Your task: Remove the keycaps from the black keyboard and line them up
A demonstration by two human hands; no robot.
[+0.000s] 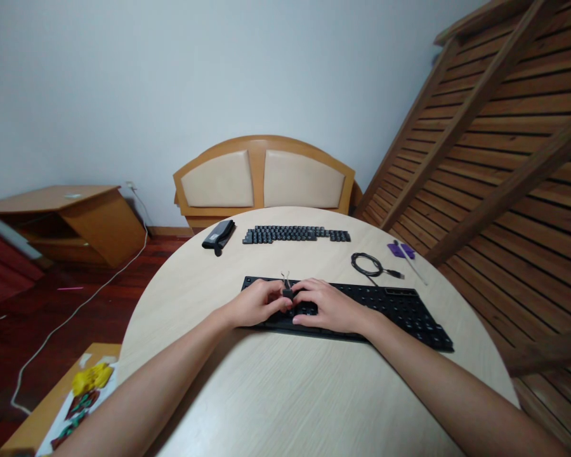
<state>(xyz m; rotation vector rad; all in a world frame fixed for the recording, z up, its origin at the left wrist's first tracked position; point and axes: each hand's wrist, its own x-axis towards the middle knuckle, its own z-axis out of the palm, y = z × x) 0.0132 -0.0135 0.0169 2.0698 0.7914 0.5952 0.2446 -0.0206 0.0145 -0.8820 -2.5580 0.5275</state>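
Observation:
Both hands are close together over the left part of a black keyboard (pixel 400 315), which lies at a slant on the round table. My left hand (pixel 259 301) is closed, its thumb and fingers pinching a small keycap puller (pixel 288 293) with a dark body and thin wire prongs that point up. From the other side, my right hand (pixel 330 306) has curled fingers with their tips at the puller. Its thumb rests lower, near the keys. Whether a keycap sits in the puller is too small to tell. The hands hide part of the keyboard.
Loose black keycaps (pixel 285 234) lie in rows behind the keyboard. A dark folded pouch (pixel 219 235) is at the back left. To the right are a coiled USB cable (pixel 367 263), a purple item (pixel 401 250) and a thin rod (pixel 413 263). A slatted wooden frame (pixel 504 158) leans nearby.

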